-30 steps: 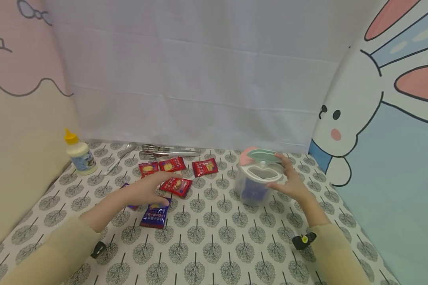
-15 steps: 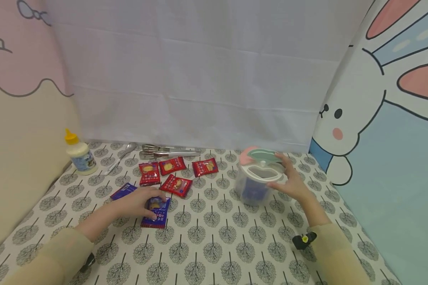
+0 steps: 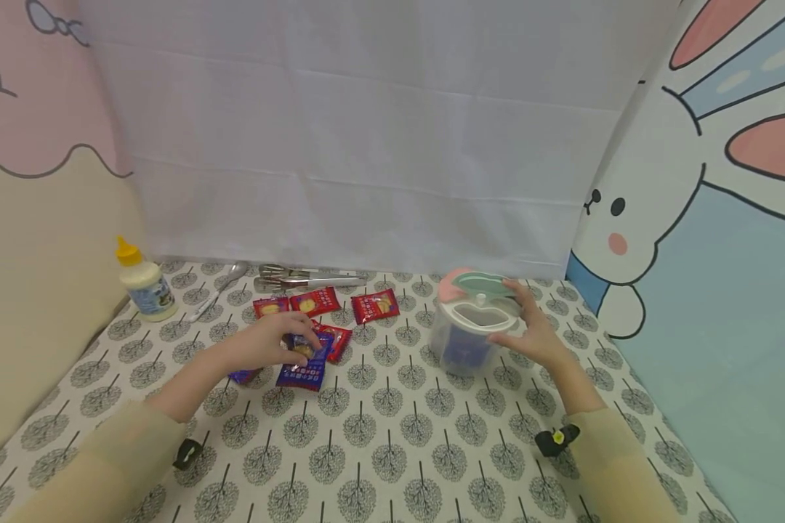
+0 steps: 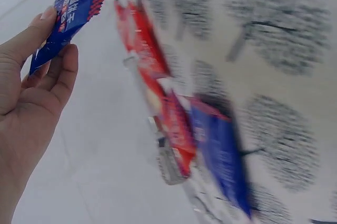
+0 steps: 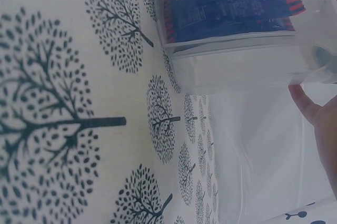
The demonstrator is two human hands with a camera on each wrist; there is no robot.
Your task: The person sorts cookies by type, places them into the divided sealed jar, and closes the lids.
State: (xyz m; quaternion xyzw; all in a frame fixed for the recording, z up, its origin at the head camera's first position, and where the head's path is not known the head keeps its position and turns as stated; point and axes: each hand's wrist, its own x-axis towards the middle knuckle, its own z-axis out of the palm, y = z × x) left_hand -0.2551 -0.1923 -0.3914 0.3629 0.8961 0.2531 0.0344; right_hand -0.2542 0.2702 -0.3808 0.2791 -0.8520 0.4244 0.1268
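My left hand (image 3: 264,345) pinches a blue snack packet (image 3: 304,372) between thumb and fingers. In the left wrist view the packet (image 4: 71,13) is lifted, its red serrated end pointing away from the hand. My right hand (image 3: 533,335) grips the rim of a clear plastic canister (image 3: 441,341), thumb on the near side and fingers on the far side. The canister has pink and green lid sections and a white-rimmed section in front. Blue packets (image 5: 226,6) show through its wall in the right wrist view. Another blue packet (image 3: 243,375) lies partly under my left hand.
Several red snack packets (image 3: 376,306) lie behind and beside the left hand. A whisk and tongs-like metal utensils (image 3: 320,282) lie along the back, with a spoon (image 3: 219,292) to their left. A yellow-capped bottle (image 3: 147,285) stands at far left.
My left hand came back toward the blue packet on the cloth, took hold of it, and has raised it forward and right. The right hand and the canister have stayed put.
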